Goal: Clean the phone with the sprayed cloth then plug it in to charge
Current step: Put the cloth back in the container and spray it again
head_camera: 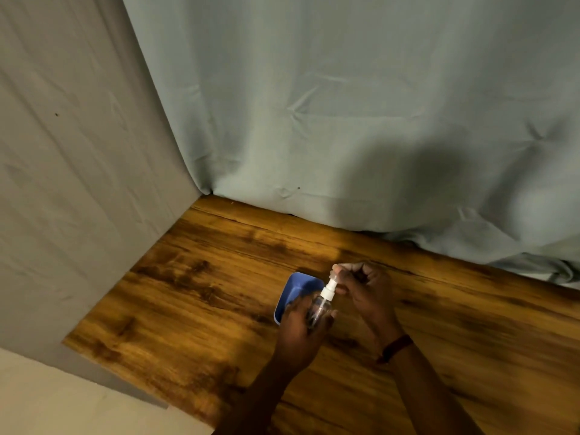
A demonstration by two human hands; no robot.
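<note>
Clear spray bottle (320, 306) upright in left hand (300, 328), nozzle tilted slightly right.

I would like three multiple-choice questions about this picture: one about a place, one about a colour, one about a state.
1. Where is the blue tray?
A. Behind the left hand
B. Right of the right hand
C. At the table's left edge

2. What colour is the spray bottle nozzle?
A. Red
B. White
C. Black

3. What is the left hand doing?
A. Lying flat
B. Holding the bottle
C. Hanging free

Answers:
1 A: the tray shows just beyond the left hand.
2 B: the nozzle is white.
3 B: its fingers wrap the clear body, while the right hand pinches the top.
</note>
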